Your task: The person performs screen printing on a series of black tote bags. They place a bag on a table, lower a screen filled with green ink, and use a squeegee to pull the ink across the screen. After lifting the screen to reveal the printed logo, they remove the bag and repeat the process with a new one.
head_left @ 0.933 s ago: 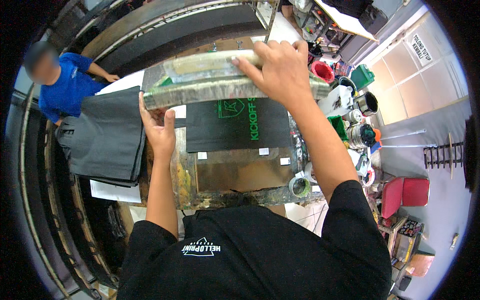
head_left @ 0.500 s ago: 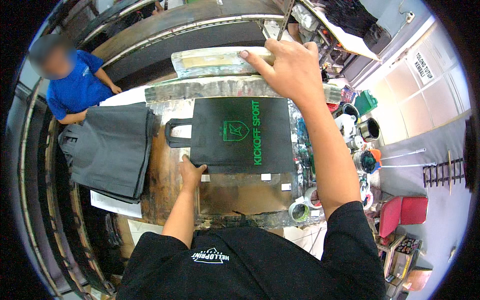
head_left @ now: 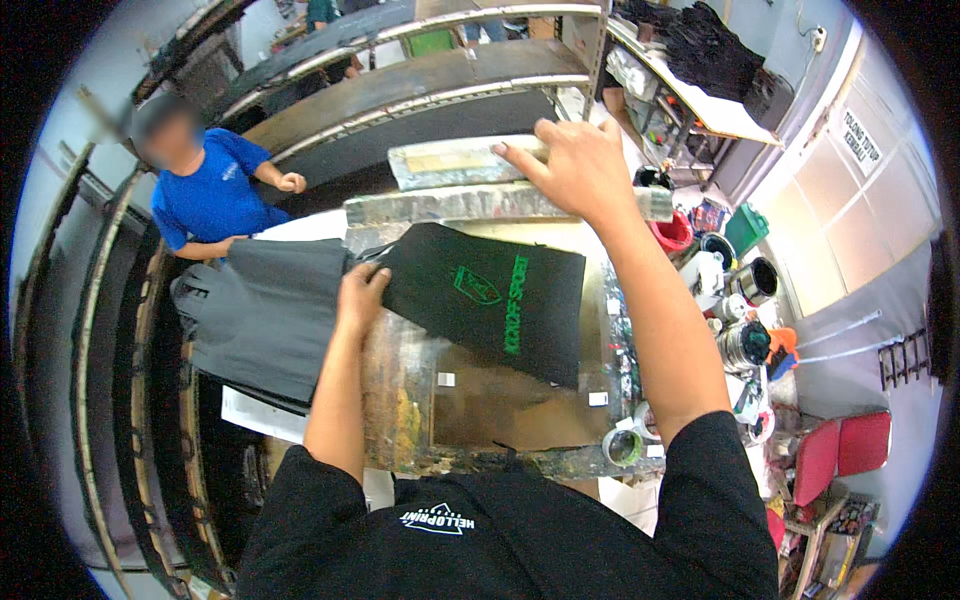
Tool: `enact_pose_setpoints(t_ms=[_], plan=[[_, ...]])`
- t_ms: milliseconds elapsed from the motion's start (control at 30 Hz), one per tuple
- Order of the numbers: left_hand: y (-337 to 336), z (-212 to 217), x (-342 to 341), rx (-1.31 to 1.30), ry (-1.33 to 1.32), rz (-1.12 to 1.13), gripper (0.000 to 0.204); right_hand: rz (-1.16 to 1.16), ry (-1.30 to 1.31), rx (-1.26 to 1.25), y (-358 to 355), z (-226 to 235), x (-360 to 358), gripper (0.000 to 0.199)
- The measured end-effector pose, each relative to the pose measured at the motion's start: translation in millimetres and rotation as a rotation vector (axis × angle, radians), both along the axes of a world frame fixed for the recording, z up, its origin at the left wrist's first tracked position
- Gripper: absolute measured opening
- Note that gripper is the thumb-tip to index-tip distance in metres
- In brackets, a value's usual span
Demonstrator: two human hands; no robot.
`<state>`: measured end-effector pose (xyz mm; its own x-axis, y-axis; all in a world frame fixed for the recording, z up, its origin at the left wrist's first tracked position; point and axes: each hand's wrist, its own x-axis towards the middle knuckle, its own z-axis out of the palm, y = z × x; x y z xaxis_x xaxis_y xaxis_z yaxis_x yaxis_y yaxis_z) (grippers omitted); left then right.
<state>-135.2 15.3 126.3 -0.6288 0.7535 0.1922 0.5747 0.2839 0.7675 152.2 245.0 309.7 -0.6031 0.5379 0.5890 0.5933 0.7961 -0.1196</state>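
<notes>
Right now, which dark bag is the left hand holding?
The green-printed bag, gripped at its left end by the left hand; the other bags lie stacked to its left, showing no green.

I count one flat black fabric bag with a green print (head_left: pixel 560 325), one stack of dark grey fabric bags (head_left: pixel 270 300) too tightly layered to number, one long, paint-smeared wooden frame (head_left: pixel 430 207), one pale, stained bar (head_left: pixel 450 165), two small white square tabs (head_left: pixel 446 380) on the one worktop (head_left: pixel 385 430), one red plastic bucket (head_left: pixel 670 233) and one person in a blue shirt (head_left: pixel 215 190).
</notes>
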Motion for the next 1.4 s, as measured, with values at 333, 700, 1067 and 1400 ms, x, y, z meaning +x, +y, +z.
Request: enact_pose_setpoints(t_ms=[333,700,1067,1400], plan=[[-162.5,129.5,-153.8,0.052,-0.474,0.363,0.013,0.009,0.001,0.031,-15.7,-0.3,1.3,0.062],[-238.5,-21.5,-159.6,0.163,0.602,1.044,0.056,0.022,0.019,0.052,-21.0,4.7,1.9,0.053],[-266.2,-43.4,-36.5,-0.625,0.65,0.363,0.088,0.03,0.044,0.069,-23.1,0.6,0.8,0.053],[-249.0,-17.6,-42.3,-0.608,0.283,0.412,0.064,0.035,0.057,0.03,-26.3,1.5,5.2,0.052]])
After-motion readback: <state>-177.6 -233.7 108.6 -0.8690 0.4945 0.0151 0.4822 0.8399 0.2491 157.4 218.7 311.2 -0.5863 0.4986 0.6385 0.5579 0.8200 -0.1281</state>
